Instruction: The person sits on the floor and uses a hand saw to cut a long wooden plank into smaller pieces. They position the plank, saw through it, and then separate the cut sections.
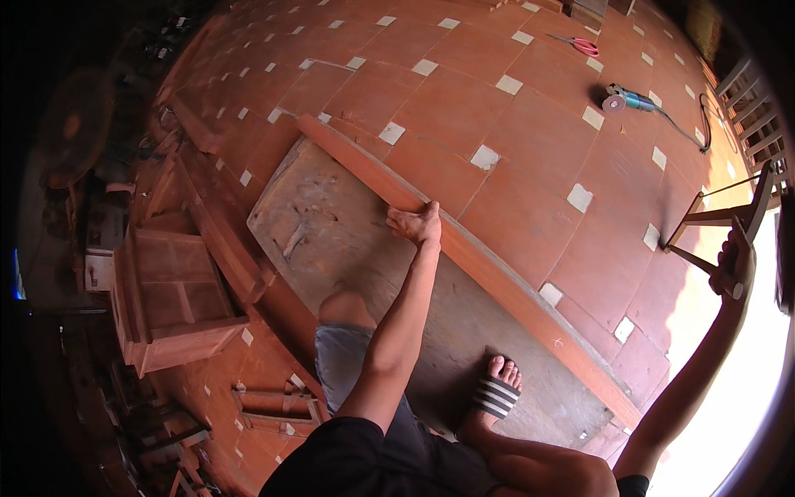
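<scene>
A long reddish wooden beam (497,269) lies slantwise along the far edge of a worn, stained grey-brown board (439,319). My left hand (416,222) grips the beam near its middle, fingers wrapped round its near edge. Out to the right, my right hand (729,261) is closed round the end of what looks like a wooden frame saw (719,217), held away from the beam. The saw has a crossbar and a thin rod or cord along its far side; its blade's teeth cannot be made out. A small pale mark shows on the beam's near right part.
My foot in a striped slipper (497,398) rests on the board. An angle grinder (628,99) with a cord and red-handled scissors (580,45) lie on the tiled floor (538,132). Leftward stand a wooden cabinet piece (178,298) and stacked timbers (217,224); a small frame (277,407) lies below.
</scene>
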### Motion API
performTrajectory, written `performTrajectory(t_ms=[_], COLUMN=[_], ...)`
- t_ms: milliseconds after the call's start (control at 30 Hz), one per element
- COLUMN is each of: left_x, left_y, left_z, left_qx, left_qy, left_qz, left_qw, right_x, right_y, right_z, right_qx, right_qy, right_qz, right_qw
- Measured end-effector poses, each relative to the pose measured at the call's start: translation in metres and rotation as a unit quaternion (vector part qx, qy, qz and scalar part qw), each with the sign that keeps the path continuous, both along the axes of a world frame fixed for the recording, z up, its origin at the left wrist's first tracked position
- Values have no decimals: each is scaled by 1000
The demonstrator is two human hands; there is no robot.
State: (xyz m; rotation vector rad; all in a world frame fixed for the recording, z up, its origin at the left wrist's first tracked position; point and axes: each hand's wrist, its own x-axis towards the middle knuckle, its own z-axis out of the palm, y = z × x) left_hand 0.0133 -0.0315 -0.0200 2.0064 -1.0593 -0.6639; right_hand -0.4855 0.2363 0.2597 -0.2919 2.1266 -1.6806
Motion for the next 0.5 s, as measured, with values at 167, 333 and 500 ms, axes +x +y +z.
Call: performTrajectory(t_ms=[167,333,500], left_x=[-10,-51,-168], left_y=[-7,65,217], left_z=[18,45,75], left_qx=[51,-191,-77], left_qy=[-117,-192,-110], left_qz=[-36,-434,-860], left_qw=[991,859,493], right_x=[-20,51,8], right_y=[31,-11,2], right_z=[0,17,12], right_qx=[-56,11,-44], right_qy=[-6,63,17], right_qz=[49,46,22], right_qw=[997,997,999])
